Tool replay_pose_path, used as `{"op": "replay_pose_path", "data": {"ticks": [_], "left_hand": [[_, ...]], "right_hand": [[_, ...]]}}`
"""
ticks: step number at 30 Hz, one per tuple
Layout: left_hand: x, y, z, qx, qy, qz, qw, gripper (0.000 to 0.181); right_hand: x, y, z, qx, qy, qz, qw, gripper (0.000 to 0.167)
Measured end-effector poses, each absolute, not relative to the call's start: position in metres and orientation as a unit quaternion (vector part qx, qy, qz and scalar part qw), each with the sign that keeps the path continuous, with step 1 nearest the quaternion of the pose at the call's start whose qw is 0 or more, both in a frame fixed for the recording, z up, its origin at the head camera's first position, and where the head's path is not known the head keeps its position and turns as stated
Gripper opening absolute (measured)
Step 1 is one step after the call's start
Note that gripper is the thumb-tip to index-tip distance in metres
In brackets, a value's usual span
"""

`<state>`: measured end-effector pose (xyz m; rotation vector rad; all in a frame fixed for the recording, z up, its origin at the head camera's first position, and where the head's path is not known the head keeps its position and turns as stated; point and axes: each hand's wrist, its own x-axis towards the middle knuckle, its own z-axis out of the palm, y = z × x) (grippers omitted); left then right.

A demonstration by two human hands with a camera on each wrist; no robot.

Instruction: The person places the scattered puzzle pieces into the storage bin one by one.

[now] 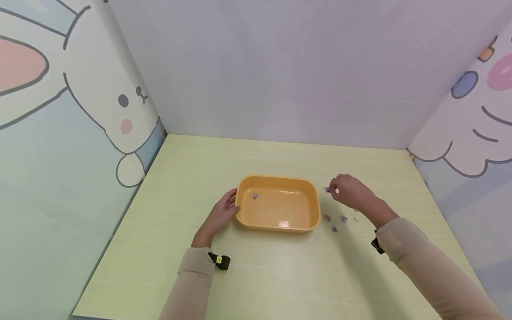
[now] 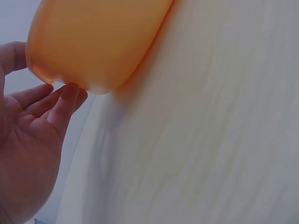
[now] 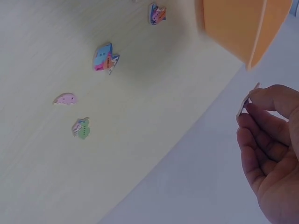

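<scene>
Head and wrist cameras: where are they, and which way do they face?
Head: on the person's head, facing forward and down at the table; shows left hand, right hand, sleeves.
Left wrist: worn there, facing the left hand holding the orange tray.
Right wrist: worn there, facing the right hand pinching a flat piece.
All three show the tray.

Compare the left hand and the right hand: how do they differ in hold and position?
The left hand grips the orange tray at its left end, while the right hand pinches a small flat piece. The left hand touches the tray; the right hand is raised above the table, off the tray's right side. Both emerge from beige sleeves.
</scene>
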<state>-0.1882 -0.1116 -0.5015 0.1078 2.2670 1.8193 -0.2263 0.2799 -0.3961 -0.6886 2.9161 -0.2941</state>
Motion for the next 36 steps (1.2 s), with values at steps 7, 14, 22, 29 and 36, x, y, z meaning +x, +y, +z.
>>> {"op": "replay_pose_path", "data": {"ticks": [7,14,22,29,36], "left_hand": [[-0.188,-0.113,-0.503,0.035,0.774,0.621,0.116,0.06],[-0.188,-0.114,-0.504,0.039,0.772,0.624,0.116,0.061],[-0.188,-0.113,-0.504,0.031,0.772,0.625,0.116,0.059],[-0.189,-0.111,-0.504,0.029,0.774,0.622,0.114,0.059],[-0.189,-0.11,-0.506,0.03,0.772,0.624,0.113,0.059]], "right_hand": [[-0.232,0.268,-0.393,-0.236,0.966,-0.081,0.071,0.009],[-0.235,0.255,-0.39,-0.244,0.965,-0.067,0.067,0.008],[-0.239,0.238,-0.39,-0.254,0.962,-0.074,0.065,0.009],[-0.241,0.223,-0.387,-0.265,0.958,-0.081,0.074,0.012],[-0.245,0.208,-0.388,-0.277,0.955,-0.073,0.08,0.016]]}}
